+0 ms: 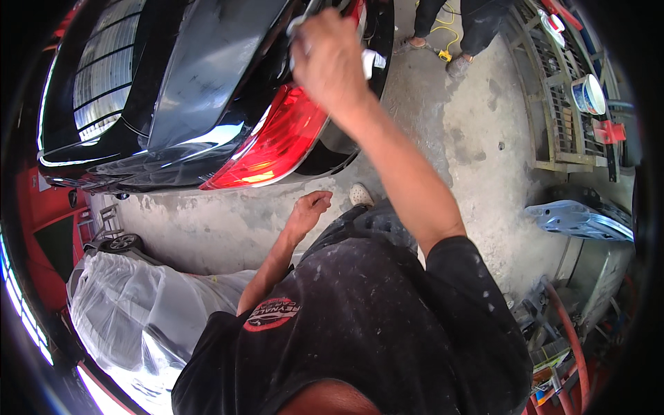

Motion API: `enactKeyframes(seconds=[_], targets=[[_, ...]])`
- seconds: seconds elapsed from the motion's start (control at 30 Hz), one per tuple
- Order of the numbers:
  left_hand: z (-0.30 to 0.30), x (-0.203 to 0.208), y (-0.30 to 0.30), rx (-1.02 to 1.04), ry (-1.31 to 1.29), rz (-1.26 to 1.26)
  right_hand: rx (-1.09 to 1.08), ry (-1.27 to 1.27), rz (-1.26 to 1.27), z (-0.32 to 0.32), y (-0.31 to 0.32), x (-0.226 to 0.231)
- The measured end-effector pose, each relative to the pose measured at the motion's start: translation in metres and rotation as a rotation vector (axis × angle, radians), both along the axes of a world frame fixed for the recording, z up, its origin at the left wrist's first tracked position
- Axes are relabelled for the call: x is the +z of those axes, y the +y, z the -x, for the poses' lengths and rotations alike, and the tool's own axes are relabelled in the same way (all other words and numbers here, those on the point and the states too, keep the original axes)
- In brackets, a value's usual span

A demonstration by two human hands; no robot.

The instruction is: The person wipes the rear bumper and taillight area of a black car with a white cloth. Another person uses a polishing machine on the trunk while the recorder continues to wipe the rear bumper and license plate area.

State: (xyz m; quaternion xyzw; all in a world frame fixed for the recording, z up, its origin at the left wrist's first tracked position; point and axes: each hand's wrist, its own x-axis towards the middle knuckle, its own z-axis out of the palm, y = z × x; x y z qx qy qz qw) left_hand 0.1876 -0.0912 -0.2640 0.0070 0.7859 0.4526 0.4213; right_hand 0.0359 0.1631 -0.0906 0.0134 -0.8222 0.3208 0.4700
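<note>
My right hand (326, 66) reaches up over the rear corner of a black car (90, 166), just above its red tail light (277, 142). Its fingers are bent and slightly blurred, closed around a whitish, cloth-like piece (297, 26) that is mostly covered by the hand. Beside the wrist, a small white scrap (374, 62) shows against the car's dark edge. Lower down, my left hand (308, 210) hangs in front of my body, apart from the car. Its fingers are curled in, and nothing shows in them. A dull grey panel (200, 69) lies on the car's rear.
Clear plastic sheeting (131, 304) covers something bulky at the left. At the right are a slatted rack (564, 117), a white bucket (588, 95) and a loose body panel (581, 220). Another person's feet (458, 66) stand ahead beside a yellow cord (446, 38) on the concrete floor (477, 166).
</note>
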Motion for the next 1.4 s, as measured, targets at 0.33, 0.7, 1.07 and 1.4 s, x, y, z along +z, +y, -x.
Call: enactKeyframes(seconds=[0.33,0.7,1.07,1.4], targets=[[0.003,-0.017,-0.013,-0.032,0.047,-0.004,-0.045,-0.024,-0.083,-0.004,-0.005,-0.002],[0.007,-0.020,-0.004,-0.004,0.109,-0.064,0.033,-0.049,-0.365,-0.015,-0.026,0.003],[0.003,-0.031,-0.024,-0.068,0.403,0.048,0.010,-0.187,-0.060,-0.014,0.004,0.000],[-0.022,-0.042,-0.030,0.178,0.375,0.025,0.060,-0.196,-0.033,-0.010,-0.010,0.022]])
